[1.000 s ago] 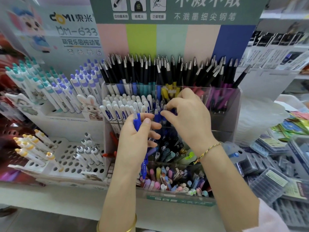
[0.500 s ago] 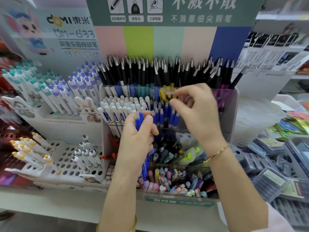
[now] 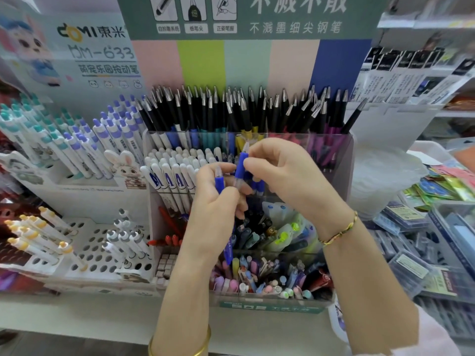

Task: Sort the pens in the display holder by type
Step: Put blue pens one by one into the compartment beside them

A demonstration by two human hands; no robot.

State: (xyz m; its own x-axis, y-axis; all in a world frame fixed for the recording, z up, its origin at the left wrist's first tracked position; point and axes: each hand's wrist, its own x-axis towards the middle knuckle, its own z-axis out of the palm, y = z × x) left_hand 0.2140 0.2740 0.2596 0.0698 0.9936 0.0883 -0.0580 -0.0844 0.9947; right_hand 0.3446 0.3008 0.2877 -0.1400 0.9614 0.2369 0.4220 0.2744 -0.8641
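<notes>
A clear tiered display holder (image 3: 341,160) stands in the middle, with black-capped pens (image 3: 244,109) at the back, white pens (image 3: 174,170) in the second tier, dark and pastel pens lower down. My left hand (image 3: 218,201) grips a bunch of blue-grip pens (image 3: 219,179) upright in front of the second tier. My right hand (image 3: 277,173) pinches another blue-grip pen (image 3: 241,164) by its upper part, right beside the left hand's bunch. More blue pens stay partly hidden behind my fingers.
A white rack of purple and teal click pens (image 3: 77,140) stands at the left, with a perforated white stand (image 3: 102,255) below it. Boxes of refills (image 3: 411,255) and colourful packets (image 3: 442,186) lie at the right. A shelf edge (image 3: 77,317) runs along the front.
My right hand has drawn a blue-grip pen up out of the second tier and brought it left to the bunch in my left hand. The left hand keeps its grip.
</notes>
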